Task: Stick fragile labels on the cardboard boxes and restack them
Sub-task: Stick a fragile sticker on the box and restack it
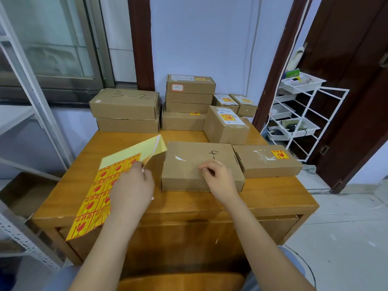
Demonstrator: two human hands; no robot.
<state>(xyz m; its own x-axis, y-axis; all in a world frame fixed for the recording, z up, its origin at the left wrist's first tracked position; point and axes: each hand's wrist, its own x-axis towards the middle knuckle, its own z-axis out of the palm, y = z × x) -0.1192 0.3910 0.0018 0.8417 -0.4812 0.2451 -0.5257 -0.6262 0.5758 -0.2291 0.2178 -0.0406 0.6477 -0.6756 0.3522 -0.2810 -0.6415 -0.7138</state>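
Note:
A flat cardboard box point(189, 160) with a handwritten mark and no label lies in front of me on the wooden table point(273, 198). My right hand point(218, 179) rests on its near top edge, fingers curled, holding nothing that I can see. My left hand point(132, 185) grips a long sheet of yellow-and-red fragile labels point(98, 192), whose far end is folded up to show pale backing. To the right lies a box bearing a fragile label point(266, 160).
Two stacked boxes point(126, 110) marked 3-2 stand at the back left, a taller stack point(189, 101) at the back middle, and labelled boxes point(228, 124) at the back right. A white wire rack point(302, 118) stands right of the table, metal shelving point(21, 101) on the left.

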